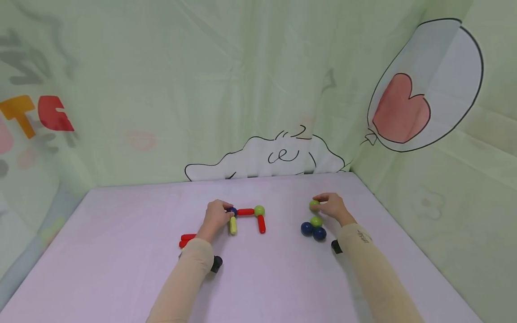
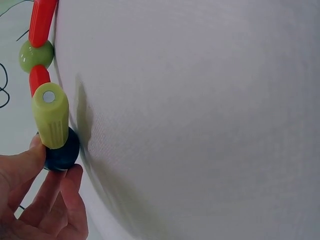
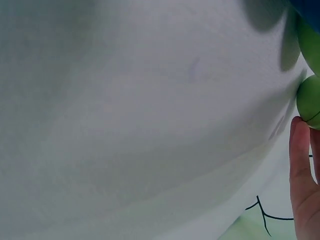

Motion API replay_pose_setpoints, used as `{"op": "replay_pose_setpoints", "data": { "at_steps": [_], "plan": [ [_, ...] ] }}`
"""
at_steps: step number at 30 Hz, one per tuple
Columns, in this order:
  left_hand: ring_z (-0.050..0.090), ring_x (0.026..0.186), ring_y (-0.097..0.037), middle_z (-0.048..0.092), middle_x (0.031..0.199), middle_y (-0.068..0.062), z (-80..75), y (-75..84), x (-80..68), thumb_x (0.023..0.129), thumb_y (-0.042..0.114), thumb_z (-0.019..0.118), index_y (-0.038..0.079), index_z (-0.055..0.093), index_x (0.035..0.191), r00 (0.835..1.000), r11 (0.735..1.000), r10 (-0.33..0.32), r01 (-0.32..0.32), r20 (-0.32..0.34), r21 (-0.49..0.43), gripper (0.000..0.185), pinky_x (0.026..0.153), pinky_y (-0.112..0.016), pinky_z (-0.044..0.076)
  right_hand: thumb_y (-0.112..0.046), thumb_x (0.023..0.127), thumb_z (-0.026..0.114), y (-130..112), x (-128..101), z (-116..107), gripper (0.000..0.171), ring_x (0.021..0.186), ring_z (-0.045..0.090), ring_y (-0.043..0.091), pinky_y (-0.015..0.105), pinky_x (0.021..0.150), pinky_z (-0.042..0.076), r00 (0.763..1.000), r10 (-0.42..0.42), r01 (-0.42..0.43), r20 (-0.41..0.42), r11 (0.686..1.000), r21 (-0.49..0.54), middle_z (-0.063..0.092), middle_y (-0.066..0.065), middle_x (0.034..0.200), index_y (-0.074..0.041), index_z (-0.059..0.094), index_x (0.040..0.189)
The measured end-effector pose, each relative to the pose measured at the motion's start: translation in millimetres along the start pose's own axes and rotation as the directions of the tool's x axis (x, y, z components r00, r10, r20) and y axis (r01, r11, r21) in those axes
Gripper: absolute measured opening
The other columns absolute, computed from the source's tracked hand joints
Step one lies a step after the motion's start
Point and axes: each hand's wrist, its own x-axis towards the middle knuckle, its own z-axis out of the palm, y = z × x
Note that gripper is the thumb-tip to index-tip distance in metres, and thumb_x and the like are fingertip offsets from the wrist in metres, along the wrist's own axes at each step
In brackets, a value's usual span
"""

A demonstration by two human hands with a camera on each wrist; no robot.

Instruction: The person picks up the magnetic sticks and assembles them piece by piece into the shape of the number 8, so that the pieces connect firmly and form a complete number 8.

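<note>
Head view: a pale lilac bench (image 1: pixel 121 251) stands against green printed curtains. Near the middle of the bench, toward its far edge, the left hand (image 1: pixel 216 216) pinches a dark blue ball (image 1: pixel 232 210), its grip clenched on that ball. A red rod (image 1: pixel 245 211) runs from the blue ball to a green ball (image 1: pixel 259 210). A yellow rod (image 1: pixel 233 225) hangs from the blue ball toward the near edge, and a second red rod (image 1: pixel 261 223) hangs from the green ball. More red rods (image 1: pixel 187 239) lie on the bench just beside the left wrist. Toward the right edge, the right hand (image 1: pixel 333 207) holds another green ball (image 1: pixel 314 205) in a clenched grip. Just beside it, a green ball (image 1: pixel 316 221) and two dark blue balls (image 1: pixel 313 231) sit touching in a cluster.

Left wrist view: the thumb and fingers (image 2: pixel 30 165) pinch the dark blue ball (image 2: pixel 64 150), with the yellow rod (image 2: pixel 50 116) attached and pointing at the camera. Beyond it the red rod (image 2: pixel 38 79) touches the green ball (image 2: pixel 36 55).

Right wrist view: at the right edge of the picture, a fingertip (image 3: pixel 299 150) touches the green ball (image 3: pixel 310 102). Most of the hand is out of sight here.
</note>
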Motion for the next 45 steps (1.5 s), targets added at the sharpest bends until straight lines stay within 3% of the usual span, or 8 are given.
{"op": "replay_pose_setpoints", "data": {
  "at_steps": [8,17,27,34,45],
  "plan": [
    [0.049,0.102,-0.024,0.056,0.106,-0.012,-1.5,0.3,-0.8,0.076,0.011,0.063,0.007,0.063,0.101,1.0,1.0,-0.009,0.009,-0.004,-0.003,0.025,0.083,-0.035,0.04,-0.017,0.075,0.064,-12.2,-2.0,2.0,0.035,0.101,0.044,0.032,0.041,0.08,0.038,1.0,-0.025,0.026,0.017,0.998,-0.063,0.052,0.018,0.109,-0.002,0.056,0.106],
    [0.048,0.101,-0.025,0.055,0.107,-0.013,-1.6,0.5,-2.6,0.076,0.011,0.063,0.007,0.063,0.102,0.999,0.999,-0.035,0.035,0.009,-0.013,0.025,0.083,-0.036,0.04,-0.018,0.073,0.066,-25.9,-3.6,8.4,0.036,0.092,0.051,0.025,0.035,0.075,0.043,0.991,-0.058,0.068,0.118,0.994,-0.083,0.057,0.014,0.101,-0.001,0.058,0.103],
    [0.049,0.1,-0.024,0.055,0.106,-0.012,-1.7,0.7,-1.6,0.076,0.011,0.063,0.008,0.063,0.101,1.0,0.999,-0.031,0.031,0.005,-0.012,0.025,0.083,-0.036,0.04,-0.017,0.073,0.066,-39.5,-6.9,16.8,0.033,0.091,0.053,0.025,0.032,0.073,0.045,0.967,-0.098,0.121,0.236,0.989,-0.083,0.058,0.013,0.098,-0.001,0.059,0.101],
    [0.049,0.1,-0.024,0.055,0.106,-0.013,-2.3,0.9,-2.2,0.077,0.011,0.062,0.008,0.063,0.101,1.0,1.0,-0.02,0.02,0.009,-0.006,0.025,0.082,-0.035,0.041,-0.017,0.071,0.068,-49.4,-9.5,25.0,0.029,0.083,0.055,0.018,0.03,0.069,0.046,0.944,-0.084,0.111,0.319,0.992,-0.067,0.059,0.008,0.095,-0.005,0.061,0.096],
    [0.049,0.1,-0.024,0.055,0.107,-0.013,-1.6,1.7,-2.3,0.077,0.011,0.062,0.008,0.063,0.102,1.0,1.0,-0.022,0.022,0.018,-0.007,0.025,0.083,-0.035,0.041,-0.015,0.068,0.071,-61.7,-18.9,35.1,0.024,0.076,0.054,0.015,0.029,0.069,0.046,0.928,-0.095,0.147,0.36,0.982,-0.12,0.06,0.003,0.085,-0.008,0.062,0.089]
  ]
}}
